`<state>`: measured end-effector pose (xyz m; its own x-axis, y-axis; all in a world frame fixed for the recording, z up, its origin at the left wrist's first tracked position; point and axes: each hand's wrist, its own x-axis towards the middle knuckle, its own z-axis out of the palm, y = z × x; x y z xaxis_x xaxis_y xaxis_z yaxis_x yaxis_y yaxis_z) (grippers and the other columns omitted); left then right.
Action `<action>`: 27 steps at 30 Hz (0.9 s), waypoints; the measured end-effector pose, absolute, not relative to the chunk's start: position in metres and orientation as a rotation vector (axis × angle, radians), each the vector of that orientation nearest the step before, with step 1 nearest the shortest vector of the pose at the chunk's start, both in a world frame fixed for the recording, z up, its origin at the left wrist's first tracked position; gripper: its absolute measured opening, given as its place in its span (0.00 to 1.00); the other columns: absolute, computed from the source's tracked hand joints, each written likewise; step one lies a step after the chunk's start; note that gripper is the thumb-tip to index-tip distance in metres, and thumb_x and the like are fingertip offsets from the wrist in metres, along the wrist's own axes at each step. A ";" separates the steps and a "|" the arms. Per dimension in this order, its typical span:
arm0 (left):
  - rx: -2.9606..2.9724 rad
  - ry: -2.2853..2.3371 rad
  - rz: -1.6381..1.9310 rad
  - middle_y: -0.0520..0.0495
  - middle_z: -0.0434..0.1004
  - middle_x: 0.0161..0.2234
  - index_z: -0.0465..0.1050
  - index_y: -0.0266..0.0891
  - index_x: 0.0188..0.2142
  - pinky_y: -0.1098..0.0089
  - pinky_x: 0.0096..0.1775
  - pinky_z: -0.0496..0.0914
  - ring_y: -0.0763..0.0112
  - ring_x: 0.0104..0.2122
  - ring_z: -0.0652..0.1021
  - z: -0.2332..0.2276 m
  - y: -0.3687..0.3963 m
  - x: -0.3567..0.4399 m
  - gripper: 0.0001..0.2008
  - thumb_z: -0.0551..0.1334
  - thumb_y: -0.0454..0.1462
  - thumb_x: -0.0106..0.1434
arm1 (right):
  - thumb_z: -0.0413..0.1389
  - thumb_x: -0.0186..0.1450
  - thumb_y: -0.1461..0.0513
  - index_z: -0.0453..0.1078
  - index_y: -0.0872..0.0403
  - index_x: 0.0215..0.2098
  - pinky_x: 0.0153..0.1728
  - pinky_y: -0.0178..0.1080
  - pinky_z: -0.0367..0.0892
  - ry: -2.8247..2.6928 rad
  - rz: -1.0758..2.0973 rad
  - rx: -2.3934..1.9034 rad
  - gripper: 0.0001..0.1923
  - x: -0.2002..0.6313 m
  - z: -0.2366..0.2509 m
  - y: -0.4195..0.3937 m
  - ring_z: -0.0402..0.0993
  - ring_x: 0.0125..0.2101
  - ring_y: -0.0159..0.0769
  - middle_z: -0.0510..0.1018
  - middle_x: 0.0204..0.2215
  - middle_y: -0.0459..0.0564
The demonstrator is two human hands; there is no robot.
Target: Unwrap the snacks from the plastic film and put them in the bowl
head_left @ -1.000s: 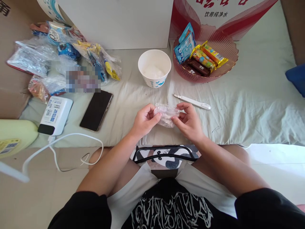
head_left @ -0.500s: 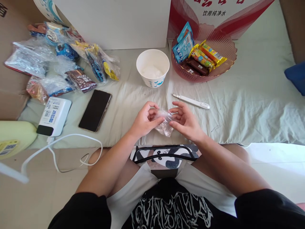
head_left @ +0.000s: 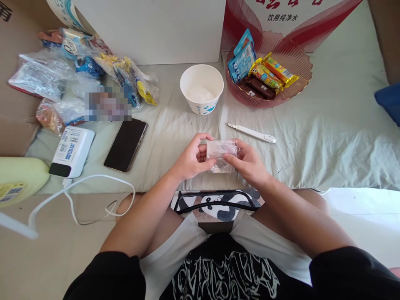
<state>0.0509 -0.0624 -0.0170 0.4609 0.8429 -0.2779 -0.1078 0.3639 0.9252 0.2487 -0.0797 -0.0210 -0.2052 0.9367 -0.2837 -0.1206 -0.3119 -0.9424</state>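
Both hands meet just above the near edge of the bed (head_left: 328, 137), which is covered in a pale, wrinkled sheet, and between them they hold a small clear plastic wrapper (head_left: 221, 153). The left hand (head_left: 190, 158) has its thumb and fingers curled, its grip pinching the left end of the wrapper; the right hand (head_left: 248, 160) has its thumb on top and fingers underneath, its grip pinching the right end. The wrapper is crumpled, and whether anything is inside it cannot be told. Beyond the hands, a white paper bowl (head_left: 201, 88) stands upright on the sheet, and just to its right sits a pink ribbed dish (head_left: 300, 81) filled with wrapped snack bars (head_left: 271, 75) and blue packets (head_left: 242, 60). A slim white tool (head_left: 251, 133) lies flat on the sheet between the dish and the right hand, near the fingers but not touching them. To the left, a dark phone (head_left: 125, 144) lies face up beside a white power bank (head_left: 72, 151) with a white cable (head_left: 93, 183) looping off the edge of the bed. Further back on the left lies a heap of plastic bags (head_left: 46, 75) holding packaged snacks. A panda-print bag (head_left: 215, 204) rests in the person's lap, below the hands.
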 end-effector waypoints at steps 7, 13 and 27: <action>1.064 0.901 0.744 0.58 0.77 0.32 0.60 0.45 0.52 0.74 0.32 0.66 0.78 0.26 0.72 -0.020 -0.058 0.052 0.31 0.71 0.34 0.51 | 0.68 0.57 0.41 0.67 0.51 0.32 0.28 0.37 0.64 -1.195 1.517 -1.267 0.26 0.249 -0.021 -0.080 0.66 0.26 0.32 0.71 0.25 0.43; 1.074 0.930 0.986 0.53 0.77 0.36 0.66 0.43 0.45 0.71 0.34 0.67 0.76 0.30 0.73 -0.019 -0.040 0.043 0.25 0.73 0.40 0.51 | 0.66 0.59 0.47 0.64 0.50 0.27 0.23 0.35 0.57 -1.478 1.099 -1.471 0.21 0.261 0.004 -0.073 0.58 0.21 0.30 0.65 0.20 0.41; 1.034 0.822 1.086 0.54 0.70 0.24 0.70 0.40 0.32 0.69 0.32 0.64 0.75 0.26 0.69 0.006 -0.042 0.015 0.10 0.66 0.42 0.55 | 0.67 0.58 0.63 0.74 0.57 0.35 0.50 0.60 0.71 -2.483 0.116 -2.046 0.09 0.161 0.058 0.109 0.78 0.49 0.59 0.80 0.39 0.60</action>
